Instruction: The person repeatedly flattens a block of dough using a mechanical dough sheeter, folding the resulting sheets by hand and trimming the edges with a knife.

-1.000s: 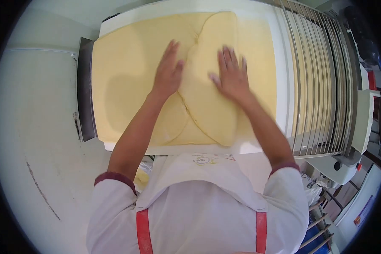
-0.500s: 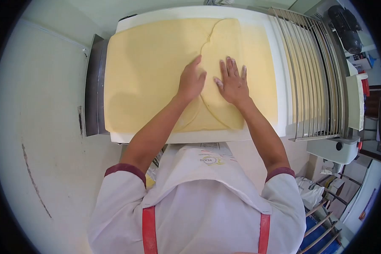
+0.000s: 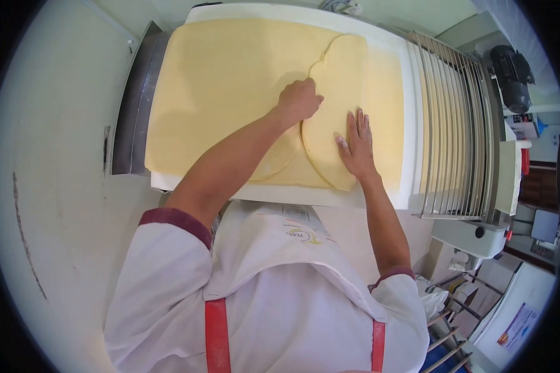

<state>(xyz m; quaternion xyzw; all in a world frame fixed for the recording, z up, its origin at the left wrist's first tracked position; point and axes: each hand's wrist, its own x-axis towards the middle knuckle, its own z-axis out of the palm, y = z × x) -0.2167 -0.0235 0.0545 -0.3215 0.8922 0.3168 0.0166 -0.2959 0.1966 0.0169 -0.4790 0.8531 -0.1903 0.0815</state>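
Note:
A wide, pale yellow sheet of dough lies on a white belt, its right part folded over into a flap with an uneven, curved edge. At that edge is my left hand, its fingers curled and thumb bent in, closed on the rim of the dough. My right hand rests open and flat on the folded flap, toward its right side, fingers pointing away from me. White flour shows on its fingertips. The left fingertips are partly hidden by the hand itself.
A metal bar guard stands over the belt on the right, beside a dark motor. A grey metal tray borders the belt's left end. The white belt's front edge runs close to my apron.
My left hand has moved right onto the flap's edge and its fingers have curled closed. My right hand has slid nearer to me and slightly right. The camera view has tilted.

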